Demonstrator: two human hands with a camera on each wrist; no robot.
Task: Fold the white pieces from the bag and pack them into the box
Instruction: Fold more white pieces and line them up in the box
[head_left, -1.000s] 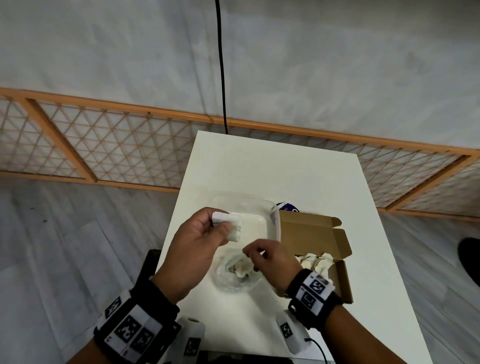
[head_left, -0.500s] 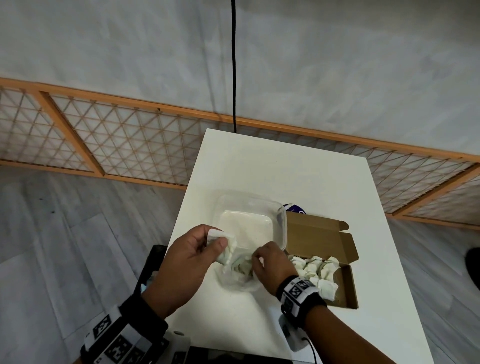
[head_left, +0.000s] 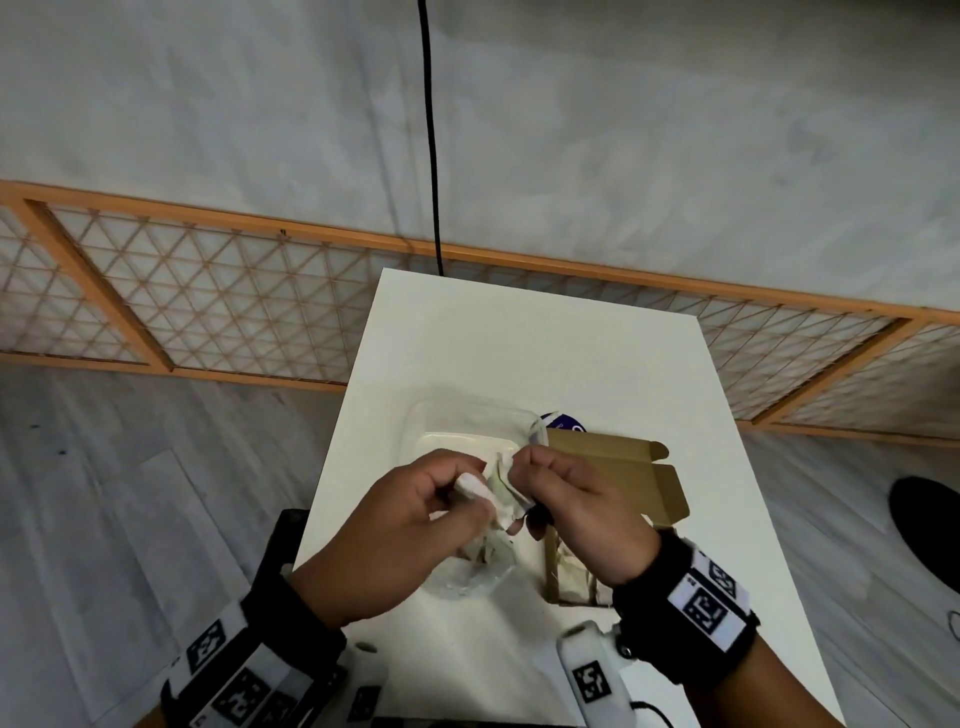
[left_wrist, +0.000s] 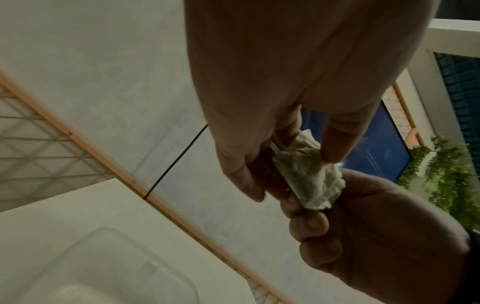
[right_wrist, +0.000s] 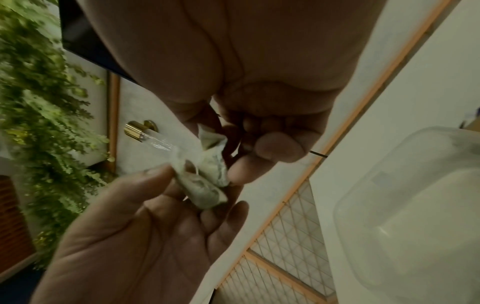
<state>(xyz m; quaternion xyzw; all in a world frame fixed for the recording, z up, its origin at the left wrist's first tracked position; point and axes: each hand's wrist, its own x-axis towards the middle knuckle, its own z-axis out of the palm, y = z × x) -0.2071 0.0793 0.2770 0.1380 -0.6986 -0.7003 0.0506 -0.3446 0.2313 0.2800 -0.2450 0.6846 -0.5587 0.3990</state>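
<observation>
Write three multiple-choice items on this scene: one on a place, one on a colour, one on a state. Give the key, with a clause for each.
1. Where is the cardboard box relative to the clear tub?
A. to its right
B. to its left
C. stacked on top of it

2. What colour is the table?
A. black
B. white
C. red

3. What is the state of the white piece?
A. lying flat in the tub
B. packed in the box
C. held in the air by both hands

Key: 1 A, the box's flap sits just right of the tub's rim; 2 B, the tabletop shows plain white; 3 C, the left hand and right hand both pinch the piece above the table.
</observation>
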